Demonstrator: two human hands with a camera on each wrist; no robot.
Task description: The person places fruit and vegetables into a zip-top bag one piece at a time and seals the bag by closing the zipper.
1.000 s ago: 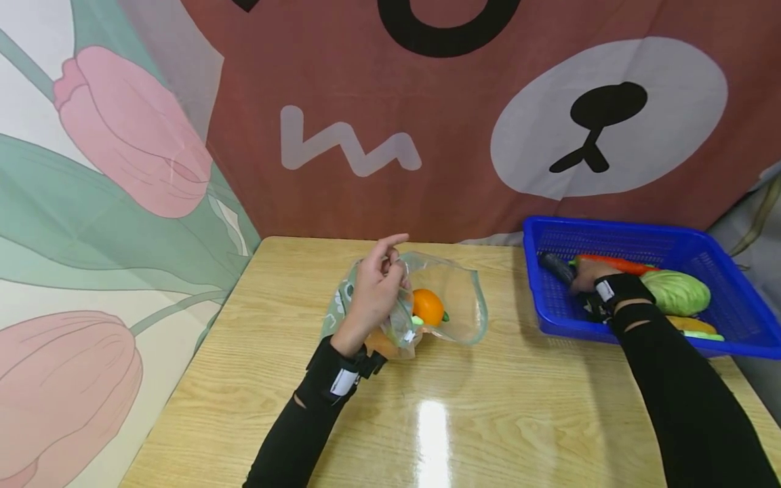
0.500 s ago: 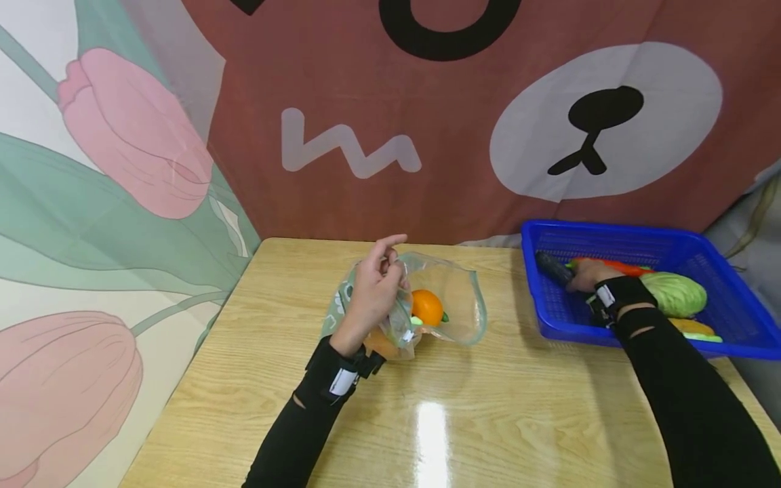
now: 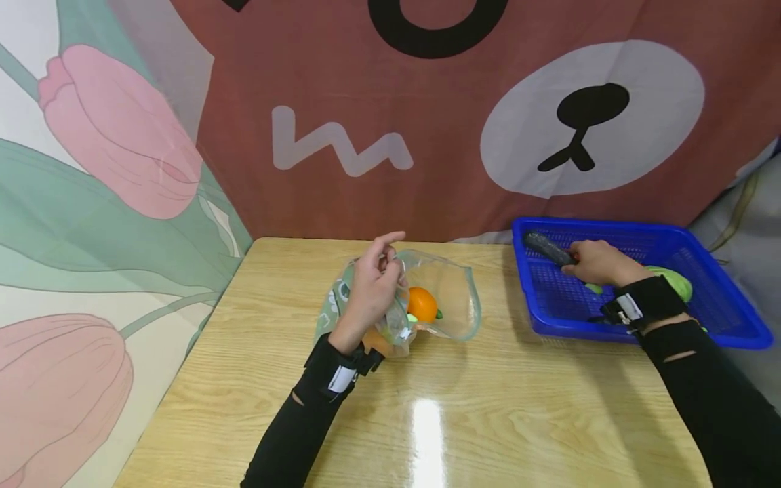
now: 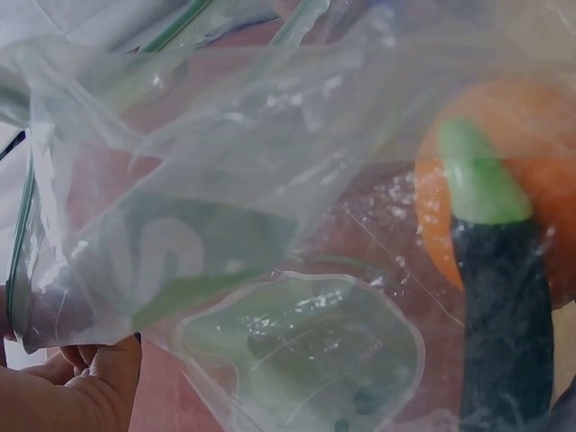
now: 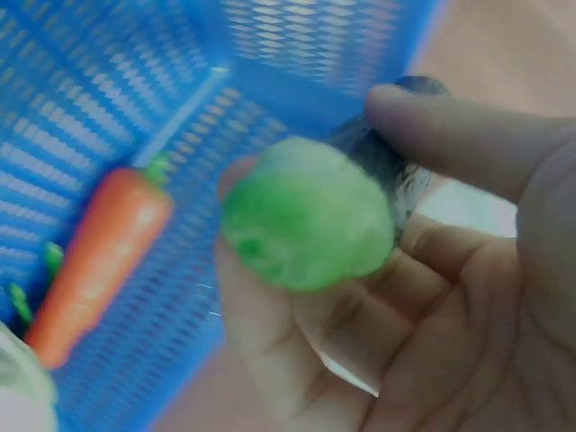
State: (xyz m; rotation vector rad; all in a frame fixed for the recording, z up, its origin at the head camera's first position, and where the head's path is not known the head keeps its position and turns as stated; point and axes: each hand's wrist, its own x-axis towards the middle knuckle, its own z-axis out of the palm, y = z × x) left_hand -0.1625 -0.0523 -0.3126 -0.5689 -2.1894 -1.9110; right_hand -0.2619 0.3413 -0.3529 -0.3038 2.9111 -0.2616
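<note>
My right hand (image 3: 601, 263) grips a long dark vegetable (image 3: 549, 248) with a rounded light green end (image 5: 306, 216), over the left part of the blue basket (image 3: 529, 305). The thumb lies across its dark body in the right wrist view. On the table at mid-view my left hand (image 3: 373, 281) pinches the edge of a clear plastic bag (image 3: 454, 278) printed in green and white. The bag's mouth gapes to the right. Inside it show a round orange item (image 3: 422, 305) and a dark green vegetable (image 4: 504, 315) with a light green tip.
The basket also holds a pale green cabbage (image 3: 677, 281), half behind my right wrist, and a carrot (image 5: 103, 252) with a green top. A wooden table (image 3: 500, 400) lies beneath, with a printed cloth (image 3: 342, 210) hanging behind it.
My right hand has risen inside the basket with the dark vegetable, whose far end now points up and left. The left hand keeps its place on the bag.
</note>
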